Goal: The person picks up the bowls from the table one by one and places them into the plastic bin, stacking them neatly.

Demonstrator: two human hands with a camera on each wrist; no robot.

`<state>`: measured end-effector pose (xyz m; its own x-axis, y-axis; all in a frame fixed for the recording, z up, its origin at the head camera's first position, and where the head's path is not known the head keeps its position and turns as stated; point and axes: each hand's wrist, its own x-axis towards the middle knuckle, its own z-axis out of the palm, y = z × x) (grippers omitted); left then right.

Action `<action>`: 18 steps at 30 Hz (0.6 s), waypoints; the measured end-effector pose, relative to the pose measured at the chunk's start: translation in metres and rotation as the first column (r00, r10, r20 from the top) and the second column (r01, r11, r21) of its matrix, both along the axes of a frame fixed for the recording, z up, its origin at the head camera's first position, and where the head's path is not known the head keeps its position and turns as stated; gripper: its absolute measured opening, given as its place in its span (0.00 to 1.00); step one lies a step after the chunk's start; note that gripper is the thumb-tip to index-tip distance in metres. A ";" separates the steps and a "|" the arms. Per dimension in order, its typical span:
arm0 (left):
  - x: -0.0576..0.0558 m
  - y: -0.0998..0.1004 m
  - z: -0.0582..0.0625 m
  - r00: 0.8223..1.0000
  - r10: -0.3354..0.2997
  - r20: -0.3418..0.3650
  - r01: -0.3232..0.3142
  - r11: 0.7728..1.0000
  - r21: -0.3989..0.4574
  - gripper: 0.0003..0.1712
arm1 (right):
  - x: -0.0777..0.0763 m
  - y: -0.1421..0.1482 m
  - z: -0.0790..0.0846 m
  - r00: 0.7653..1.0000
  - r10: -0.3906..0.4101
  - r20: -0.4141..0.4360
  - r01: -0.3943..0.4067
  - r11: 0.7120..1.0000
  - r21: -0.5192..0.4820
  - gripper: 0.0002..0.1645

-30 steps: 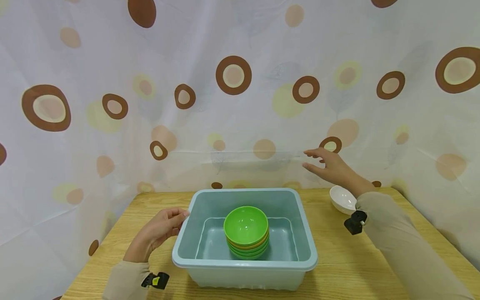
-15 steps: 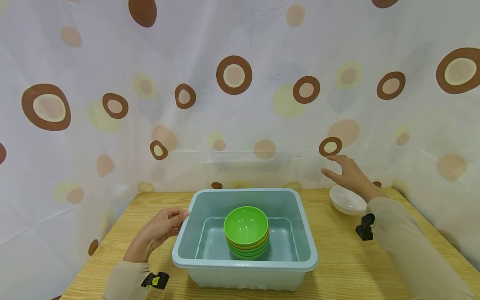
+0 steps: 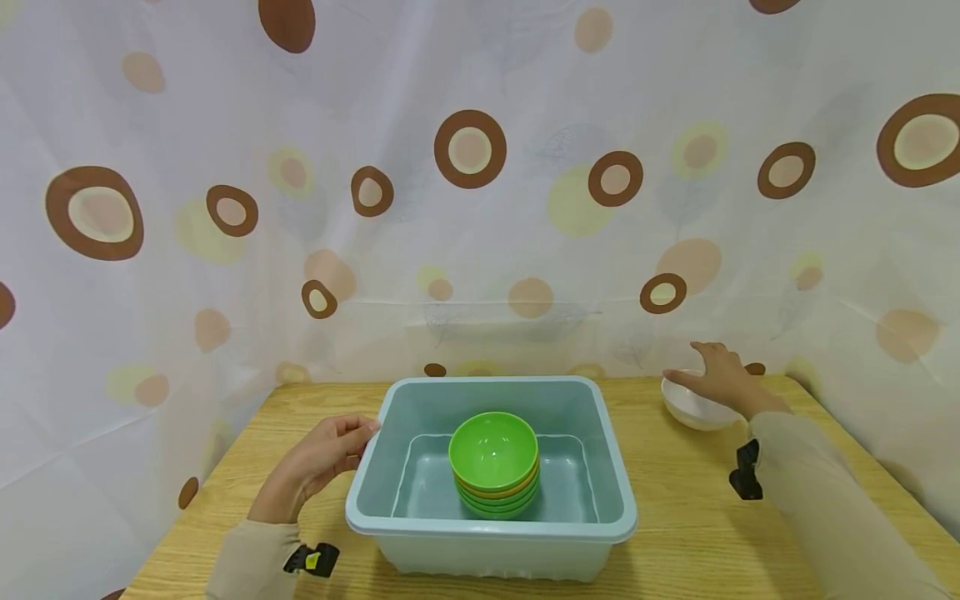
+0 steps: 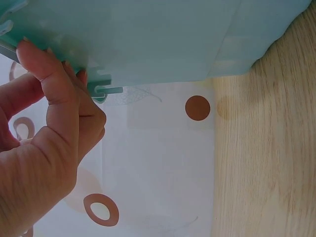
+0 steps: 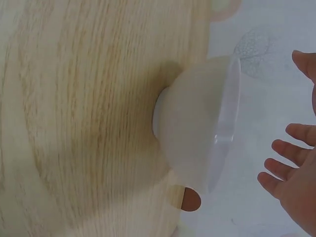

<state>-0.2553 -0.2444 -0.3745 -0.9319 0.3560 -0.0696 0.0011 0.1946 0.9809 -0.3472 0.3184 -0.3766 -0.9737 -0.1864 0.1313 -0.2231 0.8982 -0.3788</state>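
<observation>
A pale blue plastic basin (image 3: 491, 550) sits on the table, holding a stack of several bowls (image 3: 492, 454), green with an orange one among them. At its left rim my left hand (image 3: 318, 458) pinches the edge; the left wrist view shows the bent fingers tucked under the rim of the basin (image 4: 163, 39). My right hand (image 3: 720, 379) hovers over a white bowl (image 3: 693, 414), thumb and fingers spread apart with nothing between them. From the right wrist, the upright white bowl (image 5: 195, 123) stands on its foot, below the fingers.
The wooden table (image 3: 675, 533) reaches back to a white curtain (image 3: 525, 242) with brown and beige spots. This curtain also closes off the left and right sides.
My right hand has moved right and down, from above the back of the table to over the white bowl. The left hand and the basin stay in place.
</observation>
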 end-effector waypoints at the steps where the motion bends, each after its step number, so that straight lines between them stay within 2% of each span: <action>1: 0.000 0.000 0.000 1.000 0.000 0.001 0.000 1.000 0.000 0.18 | 0.000 0.002 -0.002 1.000 -0.003 0.009 0.003 1.000 0.003 0.55; 11: 0.000 0.000 0.001 1.000 0.001 0.005 -0.001 1.000 -0.001 0.18 | 0.003 0.011 -0.023 0.997 -0.044 0.056 0.042 0.999 0.028 0.64; 18: 0.000 0.000 0.001 1.000 0.000 0.003 0.000 1.000 -0.004 0.17 | 0.003 0.015 -0.034 0.998 -0.041 0.056 0.039 0.999 0.029 0.64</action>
<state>-0.2551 -0.2446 -0.3736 -0.9315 0.3561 -0.0741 -0.0020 0.1988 0.9800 -0.3438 0.3333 -0.4106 -0.9862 -0.1499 0.0707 -0.1655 0.9165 -0.3643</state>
